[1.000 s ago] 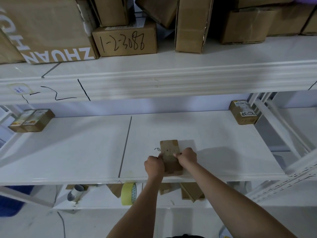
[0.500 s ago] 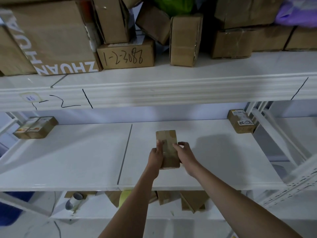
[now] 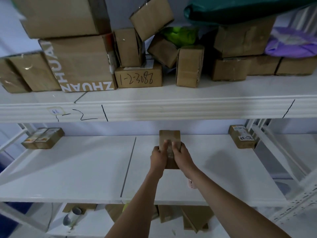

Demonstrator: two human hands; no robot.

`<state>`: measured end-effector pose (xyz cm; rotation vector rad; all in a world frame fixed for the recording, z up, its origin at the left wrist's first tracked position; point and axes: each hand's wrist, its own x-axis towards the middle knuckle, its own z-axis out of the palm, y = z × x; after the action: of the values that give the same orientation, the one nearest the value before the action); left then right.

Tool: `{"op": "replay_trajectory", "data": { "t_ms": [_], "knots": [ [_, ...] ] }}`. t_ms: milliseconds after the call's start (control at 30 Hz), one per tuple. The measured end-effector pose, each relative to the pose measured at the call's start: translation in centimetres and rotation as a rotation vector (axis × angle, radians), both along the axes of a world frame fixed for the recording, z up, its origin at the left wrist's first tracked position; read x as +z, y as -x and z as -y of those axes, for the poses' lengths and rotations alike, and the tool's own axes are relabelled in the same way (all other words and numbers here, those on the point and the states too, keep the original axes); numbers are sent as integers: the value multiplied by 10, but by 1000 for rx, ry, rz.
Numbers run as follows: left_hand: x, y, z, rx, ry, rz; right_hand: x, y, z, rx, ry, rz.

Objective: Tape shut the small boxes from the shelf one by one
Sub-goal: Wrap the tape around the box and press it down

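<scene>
A small brown cardboard box [image 3: 169,137] is held up above the middle white shelf [image 3: 85,169], with glossy tape running along its top face. My left hand [image 3: 158,158] grips its left side and my right hand [image 3: 181,156] grips its right side, both thumbs pressed on top. The box's near end is hidden behind my hands. Two small boxes [image 3: 42,138] lie at the shelf's far left, and one labelled small box [image 3: 241,136] sits at its far right.
The upper shelf [image 3: 154,107] carries several larger cardboard boxes, one marked 1-2-3088 [image 3: 139,77], plus green and purple bags. Flat cardboard [image 3: 188,219] and a roll [image 3: 72,215] lie on the lower shelf. White metal uprights [image 3: 274,152] stand at right.
Both hands lifted the box off the near edge of the shelf and carried it up and away from me. My view tilted upward, so the yellow tape roll below dropped out of sight.
</scene>
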<state>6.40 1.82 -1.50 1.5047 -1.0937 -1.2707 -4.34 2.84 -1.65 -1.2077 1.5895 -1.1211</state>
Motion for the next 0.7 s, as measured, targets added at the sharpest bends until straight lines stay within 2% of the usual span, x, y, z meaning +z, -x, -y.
{"op": "replay_trajectory", "data": {
  "t_ms": [400, 633, 700],
  "knots": [
    [20, -30, -23, -42, 2, 33, 16, -33, -24, -34, 24, -78],
    [29, -50, -46, -234, -34, -75, 38, -37, -50, -28, -105, 94],
    [30, -54, -50, -269, -14, -83, 44, -36, -54, 4, -131, 194]
  ]
}}
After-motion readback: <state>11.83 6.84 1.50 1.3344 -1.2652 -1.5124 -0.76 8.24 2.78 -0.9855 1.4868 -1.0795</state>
